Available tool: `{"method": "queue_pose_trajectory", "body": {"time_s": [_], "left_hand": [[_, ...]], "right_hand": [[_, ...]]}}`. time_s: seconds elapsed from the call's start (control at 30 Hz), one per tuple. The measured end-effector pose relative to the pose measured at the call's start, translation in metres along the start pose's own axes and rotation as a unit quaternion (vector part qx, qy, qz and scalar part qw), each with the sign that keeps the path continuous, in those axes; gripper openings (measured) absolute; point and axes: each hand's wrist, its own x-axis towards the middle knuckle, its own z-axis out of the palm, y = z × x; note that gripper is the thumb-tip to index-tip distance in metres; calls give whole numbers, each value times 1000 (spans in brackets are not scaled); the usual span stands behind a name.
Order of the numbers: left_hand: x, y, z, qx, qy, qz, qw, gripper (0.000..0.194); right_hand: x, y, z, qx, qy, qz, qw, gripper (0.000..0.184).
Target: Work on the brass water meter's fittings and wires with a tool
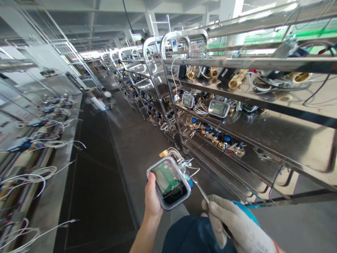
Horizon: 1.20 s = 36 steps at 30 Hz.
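Observation:
My bare left hand [152, 198] grips a meter unit [170, 182] with a clear rounded cover, a green circuit board inside, white wires and a brass fitting at its far end. My right hand [231, 221] wears a grey work glove and is shut on a thin metal tool [201, 189], whose tip reaches the meter's right side near a small blue part. Both hands are low in the head view, above my dark blue trousers.
Steel shelf racks [263, 105] run along the right, loaded with brass meters, blue-capped parts, display units and coiled wires. A bench [39, 147] on the left carries more units with white cables. A dark floor aisle [105, 168] stretches ahead between them.

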Motion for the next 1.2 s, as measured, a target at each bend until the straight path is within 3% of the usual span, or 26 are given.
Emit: {"method": "queue_pose_trajectory", "body": {"time_s": [0.07,0.17,0.37,0.53,0.77,1.0,1.1,1.2], "left_hand": [[6,14,5,-19,-11,-49,999,37],[15,27,5,-13,-35,-97,995,34],[17,27,5,3,-90,-169,981,37],[18,23,7,-17,-100,-212,972,36],[26,14,2,-14,-177,-256,950,34],[27,4,-3,19,-176,-324,929,36],[26,5,-1,16,-174,-312,934,32],[18,11,7,9,-158,-255,954,30]], "right_hand": [[3,1,-23,-125,5,-22,992,49],[12,-3,-48,-206,-20,-32,978,52],[18,-29,-66,-289,-99,-30,952,47],[15,-44,-73,-297,-161,-46,940,46],[18,-55,-71,-306,-190,-42,932,41],[19,-73,-56,-331,-217,-45,917,35],[22,-68,-59,-335,-215,-67,915,38],[24,-44,-68,-286,-181,-64,939,44]]}}
